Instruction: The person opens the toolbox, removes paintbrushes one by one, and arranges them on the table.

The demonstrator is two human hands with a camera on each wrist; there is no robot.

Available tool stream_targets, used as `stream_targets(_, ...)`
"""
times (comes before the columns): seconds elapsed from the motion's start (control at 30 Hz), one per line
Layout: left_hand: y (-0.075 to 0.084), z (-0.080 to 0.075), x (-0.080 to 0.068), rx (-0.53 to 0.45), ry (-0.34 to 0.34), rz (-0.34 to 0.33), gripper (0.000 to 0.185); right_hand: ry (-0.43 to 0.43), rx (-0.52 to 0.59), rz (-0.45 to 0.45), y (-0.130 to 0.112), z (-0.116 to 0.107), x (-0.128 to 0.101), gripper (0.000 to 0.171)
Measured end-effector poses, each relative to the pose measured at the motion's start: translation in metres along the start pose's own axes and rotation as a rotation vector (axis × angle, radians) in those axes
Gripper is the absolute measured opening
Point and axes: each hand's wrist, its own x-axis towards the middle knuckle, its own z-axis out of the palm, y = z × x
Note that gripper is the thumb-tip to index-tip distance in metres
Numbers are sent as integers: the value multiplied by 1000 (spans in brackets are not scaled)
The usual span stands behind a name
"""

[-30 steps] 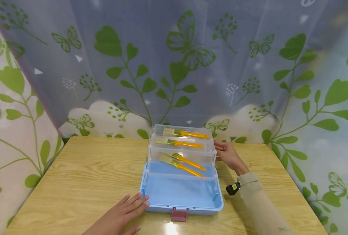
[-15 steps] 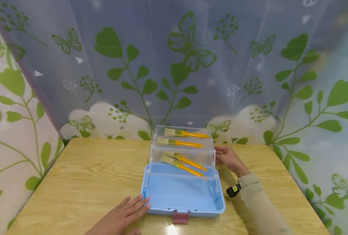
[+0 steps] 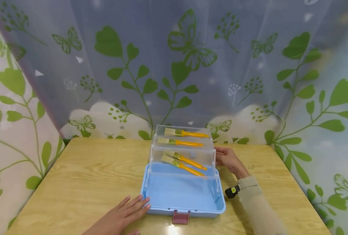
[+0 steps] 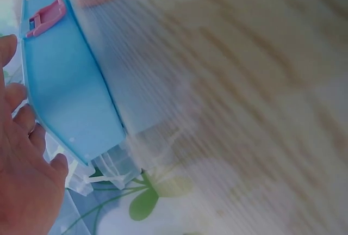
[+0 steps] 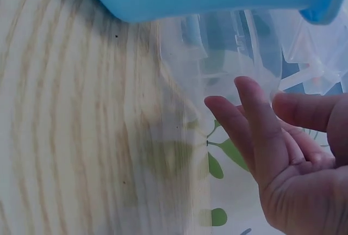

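Observation:
A light blue box (image 3: 220, 204) with a pink latch (image 3: 179, 217) stands open in the middle of the wooden table (image 3: 88, 176). Its clear tiered trays (image 3: 212, 156) are fanned out toward the back. They hold several yellow-handled brushes (image 3: 185, 133); two of them lie crossed in the lowest tray (image 3: 188, 163). My left hand (image 3: 132, 205) lies flat on the table, fingertips at the box's front left corner. My right hand (image 3: 222, 156) rests with relaxed fingers against the right end of the clear trays. The right wrist view shows those fingers (image 5: 255, 115) beside the clear tray wall (image 5: 239, 50).
A leaf-and-butterfly curtain (image 3: 174, 65) hangs close behind the table and wraps round both sides. Bare tabletop lies left and right of the box. The left wrist view is blurred and shows the box's blue side (image 4: 70, 99).
Almost nothing: my right hand has slid slightly along the tray's end, and the view has shifted a little. My left hand stays put.

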Motion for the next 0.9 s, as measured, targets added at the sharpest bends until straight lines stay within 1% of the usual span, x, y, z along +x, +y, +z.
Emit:
stream_targets(0.1,0,0,-2,-25,-1,-3,77,-6,5,-9,0,3,-1,55)
stream_targets(0.27,1,-4,-1,-53,-19,-27,76,26,-2,-19,-6,9,-4,53)
stream_targets(0.47,4,-5,-2,-15,-39,-26,75,42,-22,0,-5,14,-7,51)
stream_targets(0.57,3,-6,-2,12,-33,-17,76,53,-25,2,-5,15,-6,51)
stream_targets(0.63,2,-7,-1,27,-21,-17,77,57,-43,-13,-6,14,-5,51)
stream_targets(0.73,2,-8,-1,23,-10,-18,77,47,-109,-49,-5,13,-8,50)
stream_targets(0.77,2,-8,-1,19,-8,-17,77,44,-152,-67,-5,11,-10,50)
stream_targets(0.83,4,-8,-1,17,-9,-16,76,66,-267,-109,-10,9,-20,49)
stream_targets(0.9,5,-7,-1,16,-14,-21,76,120,-385,-164,-20,8,-34,47)
